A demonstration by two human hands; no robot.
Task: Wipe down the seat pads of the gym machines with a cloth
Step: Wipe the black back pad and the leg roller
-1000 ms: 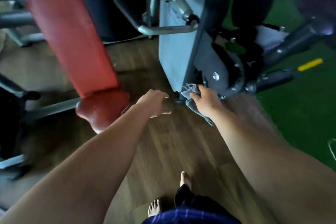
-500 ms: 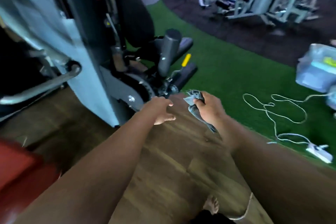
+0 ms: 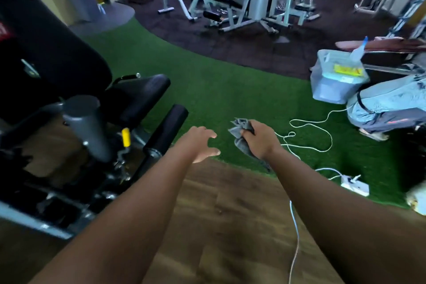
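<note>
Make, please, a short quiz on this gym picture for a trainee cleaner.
1. Which hand has the crumpled grey cloth in its grip?
2. True or false: the cloth is apart from the black padded seat on the left.
3. What lies on the green artificial turf to the right of the cloth? A. a thin white cable B. a red dumbbell C. a blue bucket
Key: 1. the right hand; 2. true; 3. A.
</note>
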